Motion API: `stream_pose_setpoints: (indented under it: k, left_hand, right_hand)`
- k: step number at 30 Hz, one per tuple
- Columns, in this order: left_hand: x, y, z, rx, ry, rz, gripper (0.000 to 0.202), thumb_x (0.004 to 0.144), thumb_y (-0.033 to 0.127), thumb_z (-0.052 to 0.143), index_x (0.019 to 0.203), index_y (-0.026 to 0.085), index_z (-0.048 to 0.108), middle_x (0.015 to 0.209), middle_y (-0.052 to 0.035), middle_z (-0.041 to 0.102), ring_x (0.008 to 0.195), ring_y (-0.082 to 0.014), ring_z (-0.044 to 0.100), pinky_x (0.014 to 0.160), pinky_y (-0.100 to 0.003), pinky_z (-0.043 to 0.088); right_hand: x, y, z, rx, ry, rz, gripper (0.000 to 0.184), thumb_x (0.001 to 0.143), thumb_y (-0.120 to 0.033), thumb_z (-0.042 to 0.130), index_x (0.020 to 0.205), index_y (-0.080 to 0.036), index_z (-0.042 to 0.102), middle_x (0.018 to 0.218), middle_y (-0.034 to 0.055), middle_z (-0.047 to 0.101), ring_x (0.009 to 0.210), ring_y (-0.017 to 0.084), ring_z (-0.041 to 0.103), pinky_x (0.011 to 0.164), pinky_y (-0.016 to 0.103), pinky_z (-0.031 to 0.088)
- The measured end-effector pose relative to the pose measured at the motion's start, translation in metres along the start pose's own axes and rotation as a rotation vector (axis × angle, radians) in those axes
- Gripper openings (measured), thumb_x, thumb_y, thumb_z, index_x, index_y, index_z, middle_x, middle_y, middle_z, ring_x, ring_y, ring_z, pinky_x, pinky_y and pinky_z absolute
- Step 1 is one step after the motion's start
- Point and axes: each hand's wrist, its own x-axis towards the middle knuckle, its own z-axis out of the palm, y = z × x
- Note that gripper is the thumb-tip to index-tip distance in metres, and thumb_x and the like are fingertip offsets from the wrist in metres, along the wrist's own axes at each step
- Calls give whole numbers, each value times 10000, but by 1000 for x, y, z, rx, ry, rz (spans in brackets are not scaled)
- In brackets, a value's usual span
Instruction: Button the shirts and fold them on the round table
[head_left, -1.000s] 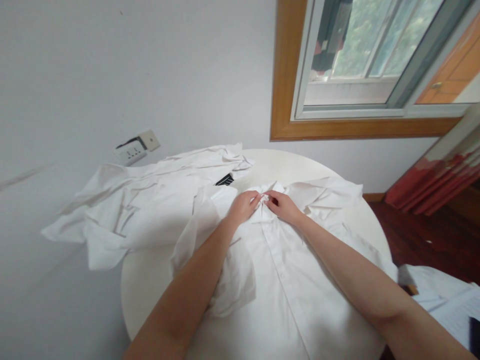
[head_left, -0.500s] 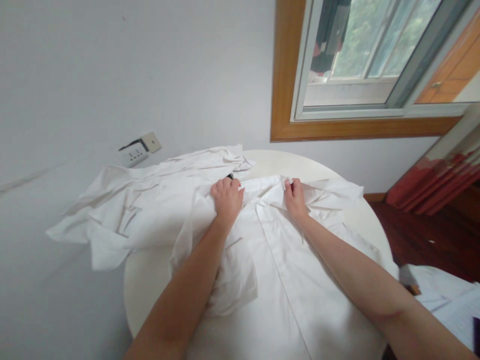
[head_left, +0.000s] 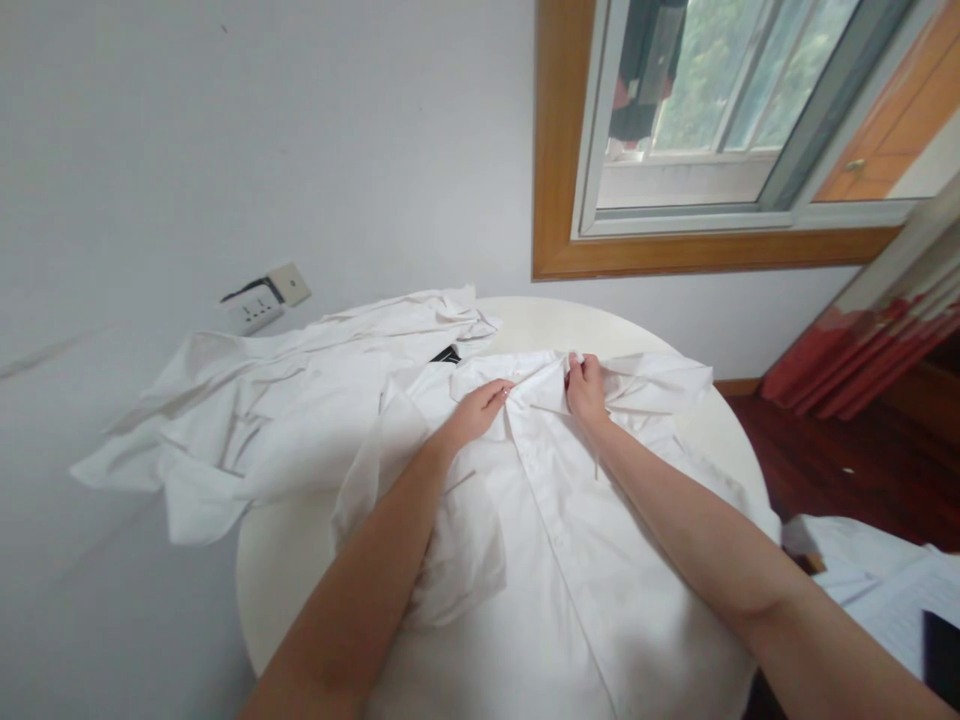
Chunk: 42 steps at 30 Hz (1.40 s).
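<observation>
A white button-up shirt [head_left: 536, 590] lies front side up on a round white table [head_left: 281, 560], its collar toward the wall and its button strip running down toward me. My left hand [head_left: 480, 412] pinches the collar just left of the top of the button strip. At the collar's right part, my right hand [head_left: 585, 388] is closed on the fabric. The shirt's left-hand sleeve is bunched beside my left forearm. A second white shirt [head_left: 300, 420] lies crumpled to the left and hangs over the table edge. A small black-and-white piece [head_left: 446, 355] shows between the shirts.
The wall with a power socket [head_left: 259, 305] stands behind the table. A wood-framed window [head_left: 551, 150] is at the back right, with a red and cream curtain [head_left: 832, 340] beside it. White cloth and papers [head_left: 877, 570] lie at the lower right.
My left hand has moved right and slightly down along the collar, from lying over its left part to pinching it near the button strip. My right hand keeps its hold.
</observation>
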Motion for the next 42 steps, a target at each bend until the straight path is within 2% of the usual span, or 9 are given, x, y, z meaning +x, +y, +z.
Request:
stream_pose_setpoints:
  k: [9,17,25,28,32,34,37,39,42]
  left_hand:
    - [4,-1,-6,-165,-94,-56,371,876,441,488,1085,171,632,1142,-83,665,1074,-212,595,982,-345,441]
    - [0,2,2,109,28,-15,339,901,433,470,1079,216,662,1129,-36,685,1056,-192,616,882,-285,499]
    - [0,9,1,268,37,89,299,917,412,479,1067,221,654,1146,-26,685,1080,-181,616,964,-281,444]
    - [0,10,2,276,59,64,297,919,427,472,1034,227,659,1097,-14,700,1042,-174,628,936,-267,451]
    - [-1,9,1,283,107,45,289,929,414,458,1001,230,669,1067,-6,709,1020,-171,634,912,-262,456]
    - [-1,9,1,290,125,48,284,932,403,456,997,229,671,1051,-7,713,1002,-169,640,905,-264,460]
    - [-2,9,0,318,139,65,274,939,361,446,1004,219,672,1033,-15,718,979,-169,649,898,-272,468]
    - [-2,9,0,334,141,77,280,945,336,433,1020,212,672,1047,-24,716,986,-169,649,900,-277,471]
    - [-2,10,1,333,147,83,287,947,335,434,1026,205,677,1073,-30,713,1007,-165,645,914,-273,468]
  right_hand:
    - [2,2,0,13,15,41,298,916,-514,359,803,-240,392,696,-8,500,705,186,492,694,302,373]
    - [3,7,2,43,40,-31,348,894,-559,379,822,-222,424,679,-34,478,688,159,481,675,283,363]
    - [4,13,5,149,-42,25,321,856,-496,476,981,-200,471,605,-67,461,559,140,470,570,260,392]
    - [-1,5,2,84,-68,-98,365,856,-422,485,1133,-183,479,754,-11,532,617,143,512,603,271,442]
    - [-14,-17,-8,-181,-73,-393,366,845,-318,496,1182,-186,551,1226,136,472,840,172,569,801,334,485]
    - [-23,-29,-13,-307,-131,-551,381,835,-260,493,1203,-195,567,1372,137,399,970,201,567,922,359,445]
    - [-35,-41,-16,-419,-380,-745,496,831,-192,464,1324,-230,494,1418,74,437,1141,218,525,1005,339,397]
    - [-39,-41,-13,-454,-547,-775,611,827,-189,462,1429,-217,361,1346,65,532,1158,215,530,986,326,417]
    - [-38,-35,-7,-494,-638,-689,703,843,-251,474,1490,-159,215,1244,87,612,1062,229,594,908,342,469]
